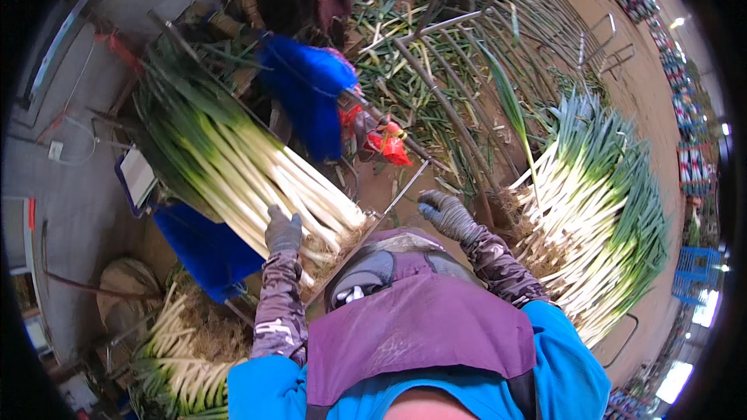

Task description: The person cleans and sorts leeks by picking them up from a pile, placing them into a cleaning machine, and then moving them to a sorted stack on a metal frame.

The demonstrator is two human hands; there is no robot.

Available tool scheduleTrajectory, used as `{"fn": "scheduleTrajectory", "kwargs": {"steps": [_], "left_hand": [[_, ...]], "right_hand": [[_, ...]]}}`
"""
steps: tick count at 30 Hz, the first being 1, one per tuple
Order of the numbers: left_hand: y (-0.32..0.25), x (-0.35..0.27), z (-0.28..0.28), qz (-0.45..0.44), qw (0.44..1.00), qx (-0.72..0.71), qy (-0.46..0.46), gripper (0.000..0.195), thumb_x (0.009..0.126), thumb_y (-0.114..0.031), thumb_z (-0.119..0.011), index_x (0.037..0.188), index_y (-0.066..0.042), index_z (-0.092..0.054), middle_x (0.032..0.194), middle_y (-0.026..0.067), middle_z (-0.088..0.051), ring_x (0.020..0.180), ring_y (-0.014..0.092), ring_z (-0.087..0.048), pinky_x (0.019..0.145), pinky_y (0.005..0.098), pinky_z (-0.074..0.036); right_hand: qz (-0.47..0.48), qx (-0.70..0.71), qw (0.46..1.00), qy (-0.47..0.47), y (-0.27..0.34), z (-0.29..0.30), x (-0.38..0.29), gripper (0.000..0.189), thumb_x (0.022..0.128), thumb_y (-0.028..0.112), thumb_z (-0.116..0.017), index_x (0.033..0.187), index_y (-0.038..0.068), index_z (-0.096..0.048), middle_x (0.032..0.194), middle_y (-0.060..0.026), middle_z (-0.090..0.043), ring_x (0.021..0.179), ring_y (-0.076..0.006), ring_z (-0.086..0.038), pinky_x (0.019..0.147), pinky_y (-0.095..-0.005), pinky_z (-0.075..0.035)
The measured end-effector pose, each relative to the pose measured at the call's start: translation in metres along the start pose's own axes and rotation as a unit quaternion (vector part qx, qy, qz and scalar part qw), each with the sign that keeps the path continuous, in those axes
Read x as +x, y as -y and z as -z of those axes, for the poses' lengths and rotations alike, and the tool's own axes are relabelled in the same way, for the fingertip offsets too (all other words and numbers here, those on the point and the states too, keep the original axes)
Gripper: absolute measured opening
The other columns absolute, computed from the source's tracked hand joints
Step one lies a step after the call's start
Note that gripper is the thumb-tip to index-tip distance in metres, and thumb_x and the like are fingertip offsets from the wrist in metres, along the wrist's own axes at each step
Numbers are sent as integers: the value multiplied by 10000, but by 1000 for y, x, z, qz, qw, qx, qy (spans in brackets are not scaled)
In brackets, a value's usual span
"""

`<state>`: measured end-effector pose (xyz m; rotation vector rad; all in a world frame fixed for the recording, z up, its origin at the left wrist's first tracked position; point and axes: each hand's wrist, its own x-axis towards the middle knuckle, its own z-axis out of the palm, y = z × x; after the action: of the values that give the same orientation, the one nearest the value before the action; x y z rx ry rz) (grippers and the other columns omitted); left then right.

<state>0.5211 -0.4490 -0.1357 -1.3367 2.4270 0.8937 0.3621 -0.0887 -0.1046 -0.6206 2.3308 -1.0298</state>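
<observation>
My left hand (284, 232), in a grey glove, rests on the white stalks of a thick row of long green onions (251, 169). These lie across a metal-edged rack, roots towards me and green leaves to the upper left. Whether the fingers grip the stalks cannot be told. My right hand (446, 213), also gloved, hovers in front of my body, right of the rack's metal rod (407, 186). Its fingers are a little bent and apart, and nothing shows in them. To its right lies a big pile of green onions (575, 216), roots facing me.
Blue cloths (306, 93) hang by the rack, near a red plastic wrapping (392, 144). Metal bars (443, 84) stand over cut leaves (391, 64) ahead. More onions (187, 356) lie at lower left. A blue crate (695, 271) and stacked bundles (683, 99) stand far right.
</observation>
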Motion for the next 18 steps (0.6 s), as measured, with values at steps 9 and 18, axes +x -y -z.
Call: {"fn": "scheduleTrajectory", "kwargs": {"steps": [9,18], "left_hand": [[31,-34,-52,-79,990,-27,115,645,800,-355,-744,1235,-10,-416,955,243,-675,960,435,-650,851,478,-506],[-18,-17,-32,-216,975,-42,-25,649,835,-214,-736,1385,-24,-449,1366,220,-488,1288,354,-464,1081,423,-380]], "right_hand": [[-112,-27,993,28,-29,-3,-42,321,926,319,-601,1141,81,-619,1061,-195,-679,1001,-380,-647,868,-443,-504],[-329,-8,944,-11,-107,35,-127,339,892,348,-624,1093,77,-660,1071,-182,-691,1020,-349,-653,887,-432,-504]]}}
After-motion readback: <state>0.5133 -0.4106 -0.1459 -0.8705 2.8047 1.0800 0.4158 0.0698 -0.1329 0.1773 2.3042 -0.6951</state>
